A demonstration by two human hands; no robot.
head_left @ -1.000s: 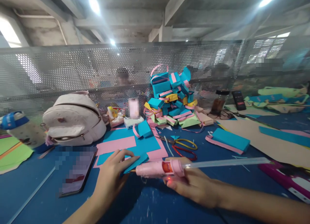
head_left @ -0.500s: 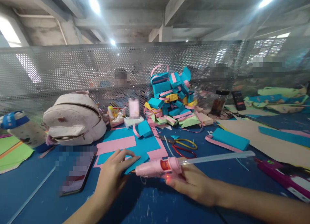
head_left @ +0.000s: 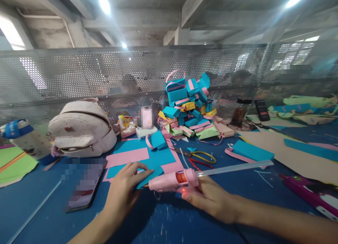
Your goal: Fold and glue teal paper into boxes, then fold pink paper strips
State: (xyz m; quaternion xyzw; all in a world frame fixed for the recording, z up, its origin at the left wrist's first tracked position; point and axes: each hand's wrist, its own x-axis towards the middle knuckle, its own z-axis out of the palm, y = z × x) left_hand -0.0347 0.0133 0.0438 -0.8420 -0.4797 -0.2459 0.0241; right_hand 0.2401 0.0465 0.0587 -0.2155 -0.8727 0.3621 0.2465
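In my right hand (head_left: 213,198) is a pink hot glue gun (head_left: 169,180), its red light lit and a long clear glue stick (head_left: 235,168) jutting from the back. The nozzle points left and meets the near edge of a blue piece of paper (head_left: 151,176). My left hand (head_left: 126,186) pinches that paper by its left part, fingers curled over it; the thumb side is partly hidden. Just beyond lie flat blue and pink paper sheets (head_left: 129,156). Scissors (head_left: 196,155) with yellow and red handles rest behind the glue gun.
A tall pile of folded paper boxes (head_left: 187,110) stands at the back. To the left are a white backpack (head_left: 81,129), a phone (head_left: 87,184) and a bottle (head_left: 29,142). On the right lie a blue box with pink strip (head_left: 252,150) and a purple tool (head_left: 308,193).
The glue gun's rear has turned slightly, and the glue stick's end sits a little further left and higher. My left hand keeps its hold on the blue paper.
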